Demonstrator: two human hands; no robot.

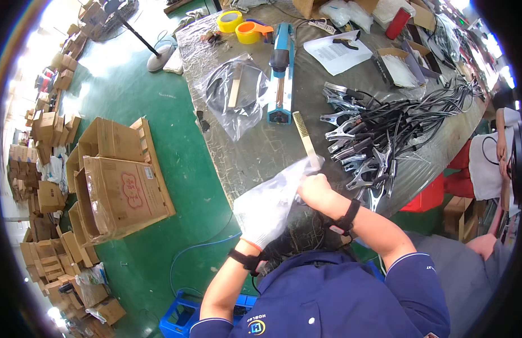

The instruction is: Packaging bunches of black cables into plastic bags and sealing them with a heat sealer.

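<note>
On my feed the green floor [185,152] fills the left of the frame, and the grey table [230,169] spans the centre and upper right. Large cartons [125,194] stand at centre left. Right of centre I have a heap of black cables with metal clamps [356,135], the cables trailing off toward the upper right. The blue sealer [280,73] sits at upper centre, and just left of it lies a bagged black coil [238,121] with a wooden strip [235,90] over it. A white sheet [334,59] lies to the sealer's right.

The clear bag [289,174] is at the middle of the frame, between my two hands. My left hand [258,217], in a white glove, lies against it; I cannot tell how its fingers are set. My bare right hand [316,190] has its fingers curled closed on the bag's right end. A brush [302,129] meets the bag there; I can't tell whether its lower end is inside. Smallest are two yellow tape rolls [230,21], top centre.
</note>
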